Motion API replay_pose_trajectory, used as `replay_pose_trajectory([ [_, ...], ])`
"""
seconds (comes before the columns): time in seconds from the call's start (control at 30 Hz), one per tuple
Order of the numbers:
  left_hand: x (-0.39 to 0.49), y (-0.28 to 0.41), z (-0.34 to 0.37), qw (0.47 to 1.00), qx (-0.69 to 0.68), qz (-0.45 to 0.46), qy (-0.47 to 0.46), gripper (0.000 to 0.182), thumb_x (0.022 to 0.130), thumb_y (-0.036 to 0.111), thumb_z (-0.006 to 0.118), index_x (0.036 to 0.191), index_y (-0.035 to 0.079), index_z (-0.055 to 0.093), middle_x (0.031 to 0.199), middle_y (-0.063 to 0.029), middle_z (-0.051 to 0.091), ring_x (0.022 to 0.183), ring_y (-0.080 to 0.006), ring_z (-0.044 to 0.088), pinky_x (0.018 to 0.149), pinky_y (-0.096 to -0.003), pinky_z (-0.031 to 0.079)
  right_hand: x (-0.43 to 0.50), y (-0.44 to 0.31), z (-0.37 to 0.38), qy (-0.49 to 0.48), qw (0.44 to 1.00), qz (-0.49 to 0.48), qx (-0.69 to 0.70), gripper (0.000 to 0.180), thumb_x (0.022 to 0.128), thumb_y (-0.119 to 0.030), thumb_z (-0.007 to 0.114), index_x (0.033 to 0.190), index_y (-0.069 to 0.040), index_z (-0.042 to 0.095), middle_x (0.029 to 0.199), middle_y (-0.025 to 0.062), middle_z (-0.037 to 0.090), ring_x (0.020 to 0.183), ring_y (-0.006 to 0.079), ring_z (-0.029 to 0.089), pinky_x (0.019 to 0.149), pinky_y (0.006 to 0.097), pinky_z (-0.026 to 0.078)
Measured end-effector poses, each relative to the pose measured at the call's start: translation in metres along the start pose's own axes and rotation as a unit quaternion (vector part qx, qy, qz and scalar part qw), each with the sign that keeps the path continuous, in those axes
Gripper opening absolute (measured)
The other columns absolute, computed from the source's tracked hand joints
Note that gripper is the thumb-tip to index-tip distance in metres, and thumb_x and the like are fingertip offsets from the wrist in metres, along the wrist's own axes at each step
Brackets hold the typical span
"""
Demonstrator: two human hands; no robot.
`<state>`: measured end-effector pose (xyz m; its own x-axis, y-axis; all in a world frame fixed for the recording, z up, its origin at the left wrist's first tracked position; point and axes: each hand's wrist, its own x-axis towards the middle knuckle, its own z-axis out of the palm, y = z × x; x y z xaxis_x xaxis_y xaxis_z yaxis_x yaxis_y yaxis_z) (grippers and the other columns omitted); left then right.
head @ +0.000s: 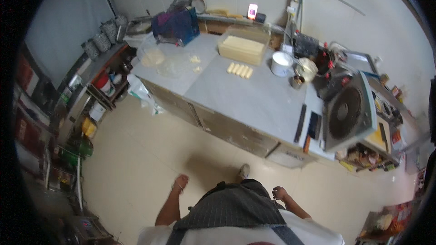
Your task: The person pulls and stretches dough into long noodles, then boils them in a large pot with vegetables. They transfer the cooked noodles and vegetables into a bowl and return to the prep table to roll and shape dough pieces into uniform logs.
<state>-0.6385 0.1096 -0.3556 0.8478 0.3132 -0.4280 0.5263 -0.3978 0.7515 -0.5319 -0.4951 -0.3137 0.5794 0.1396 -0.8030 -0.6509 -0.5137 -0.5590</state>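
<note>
My left hand [181, 181] hangs over the tiled floor beside the dark striped apron [231, 207], with a band at its wrist; it holds nothing that I can see. On the other side of the apron, my right hand [279, 193] hangs with its fingers curled, and whether they are fully closed is unclear. Both are apart from the grey worktable [245, 98]. On that table lies a row of several pale dough rolls [239, 70], just in front of a clear plastic tub [243, 46] of pale dough. Small dough scraps [195, 59] lie to the left.
A box fan [349, 112] stands at the table's right end. Near the back right are a white tub [281, 64] and a metal cup [297, 82]. A lit phone [252, 11] rests on the wall ledge. Shelves [102, 75] line the left side; a plastic bag [144, 92] hangs at the table's left end.
</note>
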Motion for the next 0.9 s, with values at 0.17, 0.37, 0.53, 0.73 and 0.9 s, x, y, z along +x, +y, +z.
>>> replay_pose_trajectory([
  [0.17,0.029,0.107,0.046,0.962,0.150,-0.208,-0.092,0.032,0.088,0.031,0.052,0.107,0.006,0.060,0.103,-0.0142,0.062,0.101,-0.0277,0.056,0.088,-0.0374,0.045,0.099,-0.180,-0.084,0.116,0.925,-0.269,-0.243,0.035,0.080,-0.024,0.057,0.107,-0.001,0.056,0.077,0.0135,0.065,0.070,0.0228,0.064,0.067,0.0356,0.049],
  [0.37,0.103,0.113,-0.010,0.889,0.238,-0.349,-0.175,0.044,0.087,0.030,0.051,0.123,0.006,0.046,0.115,-0.0055,0.056,0.110,-0.0200,0.051,0.093,-0.0328,0.041,0.067,-0.425,-0.126,0.088,0.912,-0.383,-0.118,0.032,0.085,-0.012,0.053,0.115,0.001,0.052,0.081,0.0057,0.057,0.073,0.0136,0.054,0.068,0.0263,0.045],
  [0.53,0.227,0.158,-0.056,0.929,0.331,-0.163,-0.016,0.051,0.087,0.033,0.054,0.124,-0.001,0.045,0.120,-0.0193,0.054,0.111,-0.0322,0.052,0.094,-0.0402,0.042,0.072,-0.500,-0.142,0.044,0.924,-0.374,-0.066,0.034,0.086,-0.014,0.055,0.116,0.000,0.051,0.084,0.0077,0.058,0.071,0.0146,0.053,0.068,0.0280,0.045],
  [0.73,0.411,0.370,-0.117,0.963,0.254,0.077,0.057,0.053,0.083,0.022,0.059,0.128,0.002,0.039,0.124,-0.0192,0.049,0.114,-0.0323,0.047,0.096,-0.0369,0.038,0.081,-0.551,-0.169,0.055,0.958,-0.279,0.034,0.034,0.087,-0.011,0.052,0.119,0.000,0.050,0.085,0.0072,0.059,0.074,0.0132,0.056,0.068,0.0262,0.046],
  [0.9,0.556,0.457,-0.138,0.892,0.402,0.206,0.012,0.051,0.078,0.016,0.061,0.124,0.004,0.042,0.120,-0.0175,0.050,0.109,-0.0332,0.049,0.091,-0.0446,0.040,0.093,-0.594,-0.161,0.105,0.972,-0.197,0.078,0.034,0.088,-0.010,0.051,0.120,0.001,0.048,0.087,0.0065,0.058,0.078,0.0132,0.057,0.070,0.0247,0.046],
])
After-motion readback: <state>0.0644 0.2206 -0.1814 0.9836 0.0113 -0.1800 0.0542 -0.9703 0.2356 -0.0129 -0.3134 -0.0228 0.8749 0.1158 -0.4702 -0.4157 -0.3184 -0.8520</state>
